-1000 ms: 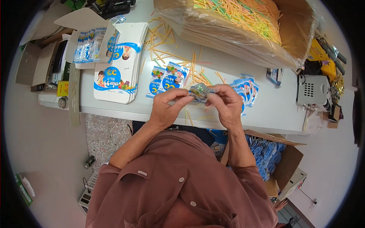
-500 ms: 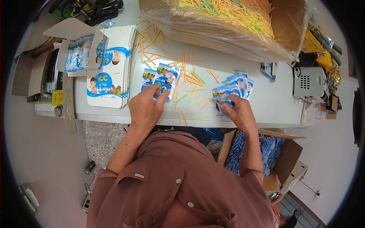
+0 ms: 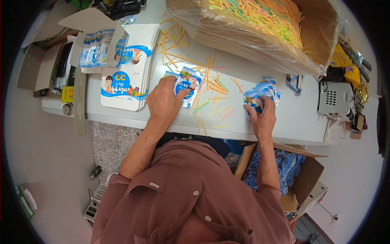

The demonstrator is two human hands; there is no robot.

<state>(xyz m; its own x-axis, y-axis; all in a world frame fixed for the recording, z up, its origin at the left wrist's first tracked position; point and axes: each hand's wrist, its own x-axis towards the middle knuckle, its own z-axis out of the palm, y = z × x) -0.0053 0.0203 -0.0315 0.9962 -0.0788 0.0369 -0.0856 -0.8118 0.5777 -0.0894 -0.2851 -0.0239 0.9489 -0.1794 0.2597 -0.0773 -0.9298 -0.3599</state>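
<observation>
My left hand (image 3: 164, 101) rests over two small blue-and-white printed sachets, its thumb apart from its fingers. The thumb touches the nearer edge of the larger-looking sachet (image 3: 189, 86); my fingers cover much of the other sachet (image 3: 171, 74). On the right, my right hand (image 3: 265, 118) reaches over a fanned, overlapping pile of similar sachets (image 3: 266, 87). Its thumb and forefinger are spread, with the front sachet showing between them. Loose straws (image 3: 211, 81) in orange, green and pink lie scattered between the hands.
A large plastic-lined carton (image 3: 243, 53) full of straws stands at the back. Flat printed cartons (image 3: 122, 101) are stacked at the left beside an open box (image 3: 77, 55) of sachets. Below the table edge, another carton (image 3: 298, 197) holds many blue sachets. A grey device (image 3: 335, 97) sits far right.
The whole view has shifted slightly. My left hand has moved forward over the two sachets, its fingers spreading. My right thumb and forefinger have parted above the pile.
</observation>
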